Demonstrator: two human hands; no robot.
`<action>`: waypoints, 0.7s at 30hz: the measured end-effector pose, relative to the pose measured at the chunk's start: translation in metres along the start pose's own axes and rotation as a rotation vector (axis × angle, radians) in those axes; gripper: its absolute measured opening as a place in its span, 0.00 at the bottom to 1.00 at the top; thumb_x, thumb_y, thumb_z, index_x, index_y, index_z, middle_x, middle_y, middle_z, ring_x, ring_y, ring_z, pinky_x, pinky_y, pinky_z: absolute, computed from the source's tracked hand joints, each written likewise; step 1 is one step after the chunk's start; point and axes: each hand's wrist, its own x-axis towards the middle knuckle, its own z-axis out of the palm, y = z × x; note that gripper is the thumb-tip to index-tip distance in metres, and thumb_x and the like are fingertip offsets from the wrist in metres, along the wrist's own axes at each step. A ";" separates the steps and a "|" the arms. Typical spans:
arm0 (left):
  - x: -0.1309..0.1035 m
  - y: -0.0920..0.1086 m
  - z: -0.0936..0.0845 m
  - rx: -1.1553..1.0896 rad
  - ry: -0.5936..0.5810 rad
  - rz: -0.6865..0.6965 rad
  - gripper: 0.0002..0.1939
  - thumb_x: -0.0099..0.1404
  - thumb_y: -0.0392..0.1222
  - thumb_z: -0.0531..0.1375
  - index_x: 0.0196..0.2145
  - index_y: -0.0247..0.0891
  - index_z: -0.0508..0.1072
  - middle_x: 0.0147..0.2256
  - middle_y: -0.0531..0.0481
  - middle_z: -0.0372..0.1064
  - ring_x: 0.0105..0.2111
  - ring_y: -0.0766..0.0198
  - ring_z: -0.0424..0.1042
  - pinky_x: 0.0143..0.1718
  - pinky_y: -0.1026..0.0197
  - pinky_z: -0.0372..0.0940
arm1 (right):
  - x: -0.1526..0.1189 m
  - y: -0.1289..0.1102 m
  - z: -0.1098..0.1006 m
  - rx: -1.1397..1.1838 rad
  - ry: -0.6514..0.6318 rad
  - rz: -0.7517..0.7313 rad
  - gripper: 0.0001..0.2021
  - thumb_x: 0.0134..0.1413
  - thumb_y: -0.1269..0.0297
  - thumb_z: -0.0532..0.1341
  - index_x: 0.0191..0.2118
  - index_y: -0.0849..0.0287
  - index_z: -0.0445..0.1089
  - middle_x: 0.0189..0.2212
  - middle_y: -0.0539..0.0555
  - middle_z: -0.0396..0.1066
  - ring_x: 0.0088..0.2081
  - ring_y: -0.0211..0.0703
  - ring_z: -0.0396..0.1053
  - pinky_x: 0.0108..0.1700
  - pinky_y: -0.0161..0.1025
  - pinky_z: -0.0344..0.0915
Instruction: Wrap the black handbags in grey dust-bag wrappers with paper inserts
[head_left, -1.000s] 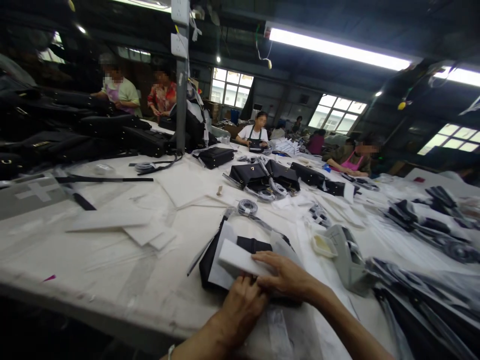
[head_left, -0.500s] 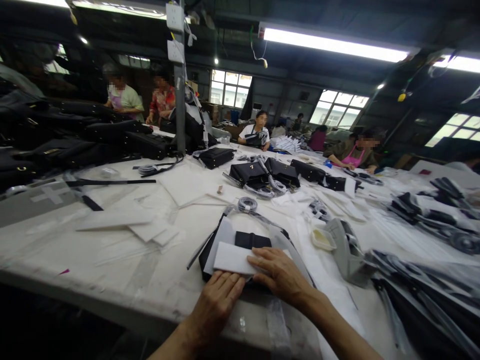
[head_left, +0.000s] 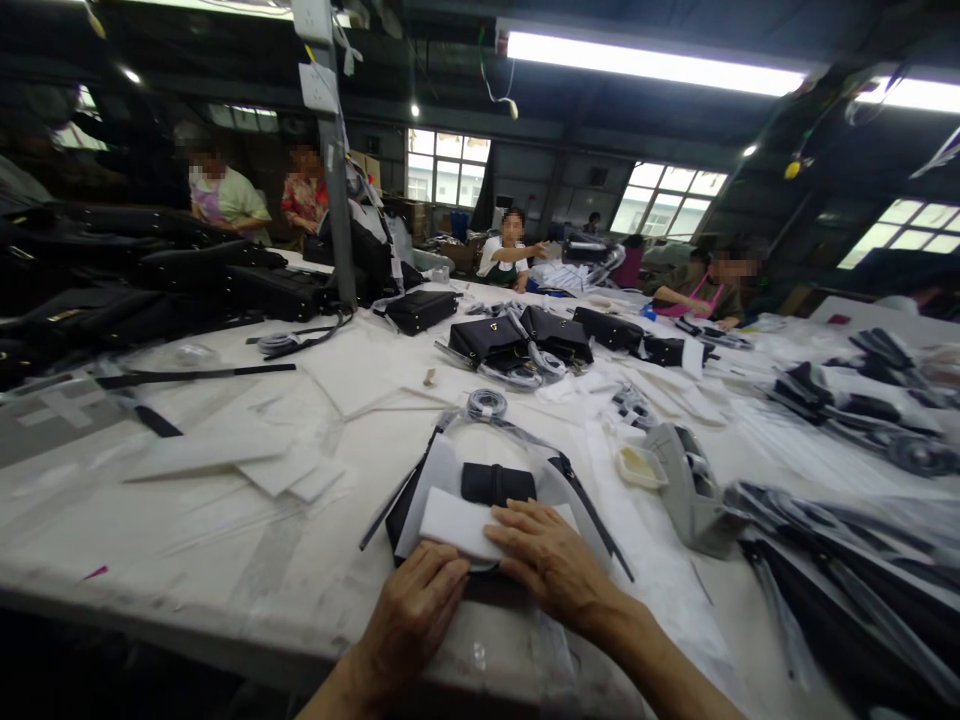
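Left hand moved leftward, curled at white pad, grip unclear; right hand lies spread atop.

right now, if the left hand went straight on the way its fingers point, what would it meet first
The white pad, whose near edge the left hand seems to touch. Past that, the right hand, resting on the pad, looks next, though depth is unclear.

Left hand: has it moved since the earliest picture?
Yes. Judged against the tape dispenser, the left hand has moved to the left, farther from it; its fingers are now at the near edge of the white pad.
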 end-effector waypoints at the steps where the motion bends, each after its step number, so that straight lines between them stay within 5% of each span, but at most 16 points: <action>1: 0.005 0.004 -0.004 -0.023 0.029 -0.013 0.09 0.70 0.28 0.54 0.40 0.35 0.73 0.31 0.48 0.71 0.31 0.64 0.71 0.34 0.64 0.70 | -0.002 -0.001 0.003 -0.010 0.014 -0.012 0.18 0.62 0.64 0.63 0.58 0.49 0.69 0.60 0.52 0.69 0.63 0.55 0.61 0.65 0.57 0.55; 4: 0.026 0.017 -0.008 -0.046 0.038 0.056 0.10 0.68 0.26 0.56 0.44 0.35 0.73 0.31 0.48 0.71 0.31 0.64 0.72 0.34 0.63 0.71 | -0.005 -0.005 0.010 -0.037 0.061 -0.039 0.18 0.63 0.64 0.61 0.58 0.49 0.69 0.59 0.54 0.69 0.63 0.55 0.60 0.66 0.59 0.53; 8: 0.041 0.019 0.016 0.021 -0.086 0.044 0.20 0.73 0.33 0.51 0.61 0.32 0.63 0.51 0.38 0.73 0.52 0.56 0.73 0.52 0.55 0.72 | -0.007 -0.007 0.012 0.087 0.141 -0.038 0.17 0.62 0.68 0.60 0.56 0.53 0.70 0.57 0.57 0.71 0.60 0.54 0.63 0.62 0.54 0.60; 12: 0.028 0.003 0.051 0.108 -0.132 0.016 0.22 0.75 0.36 0.46 0.64 0.31 0.59 0.54 0.39 0.72 0.53 0.59 0.73 0.52 0.58 0.72 | -0.001 -0.001 -0.002 0.300 0.135 -0.012 0.14 0.61 0.72 0.55 0.46 0.54 0.76 0.51 0.54 0.75 0.55 0.46 0.70 0.59 0.45 0.64; 15: 0.018 -0.005 0.060 0.194 -0.165 0.072 0.21 0.74 0.33 0.47 0.62 0.31 0.62 0.55 0.38 0.71 0.54 0.56 0.73 0.53 0.55 0.72 | 0.018 0.008 -0.016 0.139 0.054 0.177 0.14 0.62 0.73 0.53 0.40 0.58 0.77 0.48 0.56 0.77 0.53 0.45 0.71 0.58 0.41 0.64; 21: 0.017 -0.004 0.057 0.274 -0.194 0.117 0.19 0.74 0.33 0.47 0.58 0.33 0.67 0.54 0.39 0.72 0.55 0.55 0.72 0.54 0.55 0.71 | 0.054 0.053 -0.026 -0.085 -0.098 0.365 0.13 0.62 0.64 0.58 0.44 0.66 0.76 0.46 0.68 0.76 0.55 0.59 0.69 0.62 0.56 0.54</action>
